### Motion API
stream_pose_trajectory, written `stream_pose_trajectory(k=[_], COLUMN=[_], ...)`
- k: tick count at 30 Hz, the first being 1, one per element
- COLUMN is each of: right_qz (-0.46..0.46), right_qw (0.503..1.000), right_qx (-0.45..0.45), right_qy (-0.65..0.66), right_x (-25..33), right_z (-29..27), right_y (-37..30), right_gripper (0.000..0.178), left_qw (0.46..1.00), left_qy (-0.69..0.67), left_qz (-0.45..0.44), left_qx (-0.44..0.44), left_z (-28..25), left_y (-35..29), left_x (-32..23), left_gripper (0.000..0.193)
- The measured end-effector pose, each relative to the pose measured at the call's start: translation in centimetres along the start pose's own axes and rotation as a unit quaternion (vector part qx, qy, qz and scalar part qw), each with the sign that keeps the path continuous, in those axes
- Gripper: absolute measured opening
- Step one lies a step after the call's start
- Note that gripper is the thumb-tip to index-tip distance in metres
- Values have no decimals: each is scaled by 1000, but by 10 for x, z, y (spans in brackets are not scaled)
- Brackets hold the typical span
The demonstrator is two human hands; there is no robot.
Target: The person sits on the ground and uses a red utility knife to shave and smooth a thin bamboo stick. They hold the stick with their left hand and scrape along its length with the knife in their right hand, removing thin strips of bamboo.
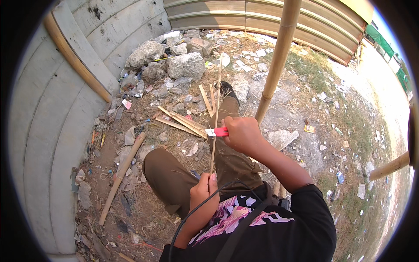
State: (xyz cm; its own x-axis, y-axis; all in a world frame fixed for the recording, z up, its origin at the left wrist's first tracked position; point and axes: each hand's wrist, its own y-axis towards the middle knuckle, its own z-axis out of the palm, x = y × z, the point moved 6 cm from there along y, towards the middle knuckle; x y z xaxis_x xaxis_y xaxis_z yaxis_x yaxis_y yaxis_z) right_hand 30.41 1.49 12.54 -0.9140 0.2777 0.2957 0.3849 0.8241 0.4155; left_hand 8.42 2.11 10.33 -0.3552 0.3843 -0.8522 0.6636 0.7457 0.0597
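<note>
My left hand [204, 195], close to my body, is closed round the near end of a long thin bamboo strip [213, 153]. The strip points away from me over my outstretched leg. Farther along it, my right hand [242, 134] grips a red-handled knife [221, 132]. Its wide pale blade lies across the strip and appears to touch it; the cutting edge is too small to make out. Beside that leg, several split bamboo pieces [181, 123] lie on the ground, left of the blade.
An upright bamboo pole [278, 56] stands just beyond my right hand. Large rocks [185, 66] and litter are heaped ahead. A grey panel wall [48, 109] curves along the left, with a bamboo length [122, 179] on the ground before it. Corrugated metal fencing [209, 16] closes the back.
</note>
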Motion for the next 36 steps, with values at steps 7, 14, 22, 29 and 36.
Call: stream_pose_trajectory(k=[7, 14, 22, 29, 36], right_qz=[-47, -27, 76, 87, 62], right_qw=[999, 990, 988, 988, 996], right_qx=[-15, -137, -127, -114, 45], right_qy=[20, -5, -48, -61, -39], right_x=[18, 9, -42, -56, -42], right_z=[9, 0, -30, -30, -14], right_y=[-39, -19, 30, 28, 27], right_gripper=[25, 27, 23, 22, 28], left_qw=[999, 998, 995, 996, 996], left_qy=[-30, -56, -94, -79, -81], left_qz=[-27, -6, -19, -37, -31], left_qx=[-11, -25, -12, 19, 15], left_z=[0, 1, 7, 10, 12], left_y=[-6, -8, -19, -19, -10], left_x=[4, 0, 5, 12, 15], left_gripper=[27, 26, 22, 25, 27])
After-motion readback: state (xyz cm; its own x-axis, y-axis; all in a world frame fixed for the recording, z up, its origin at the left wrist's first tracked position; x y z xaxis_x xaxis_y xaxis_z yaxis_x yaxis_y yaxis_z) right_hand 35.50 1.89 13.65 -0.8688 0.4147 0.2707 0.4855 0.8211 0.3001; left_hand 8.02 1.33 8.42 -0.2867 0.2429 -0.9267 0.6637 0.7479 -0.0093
